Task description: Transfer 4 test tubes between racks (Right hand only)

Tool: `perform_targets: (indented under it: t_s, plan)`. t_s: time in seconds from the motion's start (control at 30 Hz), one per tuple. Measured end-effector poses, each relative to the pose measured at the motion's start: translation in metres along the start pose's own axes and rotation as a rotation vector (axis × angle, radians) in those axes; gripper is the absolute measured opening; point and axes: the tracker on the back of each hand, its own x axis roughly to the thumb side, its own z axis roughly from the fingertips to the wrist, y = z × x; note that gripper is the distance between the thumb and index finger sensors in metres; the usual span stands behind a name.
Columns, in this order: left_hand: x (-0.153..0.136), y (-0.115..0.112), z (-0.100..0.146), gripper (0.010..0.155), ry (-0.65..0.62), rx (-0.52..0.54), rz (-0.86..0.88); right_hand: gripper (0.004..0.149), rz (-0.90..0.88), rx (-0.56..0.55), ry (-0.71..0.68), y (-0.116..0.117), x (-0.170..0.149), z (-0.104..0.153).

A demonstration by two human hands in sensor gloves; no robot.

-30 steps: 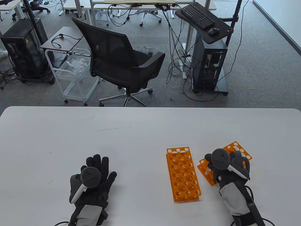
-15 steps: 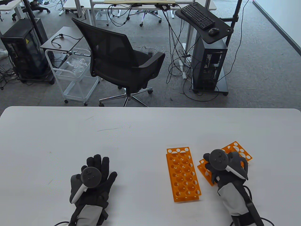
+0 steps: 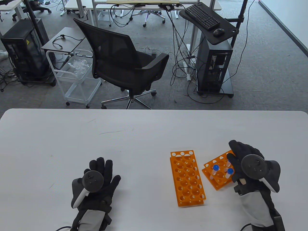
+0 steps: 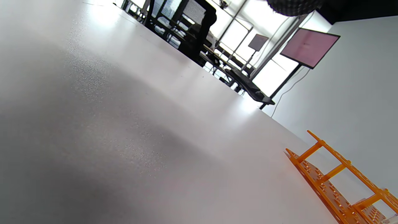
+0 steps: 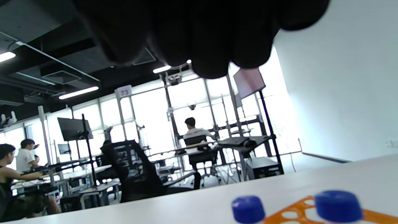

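Fingers (image 3: 237, 149) of the right hand (image 3: 250, 166) extend forward, unclenched, over the far part of the right rack (image 3: 216, 181), gripping nothing visible; contact with a partly hidden third tube cannot be determined. Left hand (image 3: 96, 179) lies flat on the tabletop (image 3: 134, 144), holding nothing. Two blue-capped test tubes (image 3: 214, 171) stand upright, long axes near vertical, just left of the right palm. Beyond them leftward lies the tube-free left rack (image 3: 187, 178), the probable destination.
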Motion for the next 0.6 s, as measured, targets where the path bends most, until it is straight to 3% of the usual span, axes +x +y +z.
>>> perform_targets:
  t_s: [0.2, 0.6]
  plan:
    - [-0.001, 0.0, 0.0, 0.071, 0.009, 0.001, 0.003, 0.057, 0.046, -0.01, 0.039, 0.003, -0.035, 0.02]
    - [-0.005, 0.002, 0.0, 0.071, 0.04, -0.002, 0.006, 0.063, 0.05, 0.089, 0.183, 0.042, -0.089, 0.053]
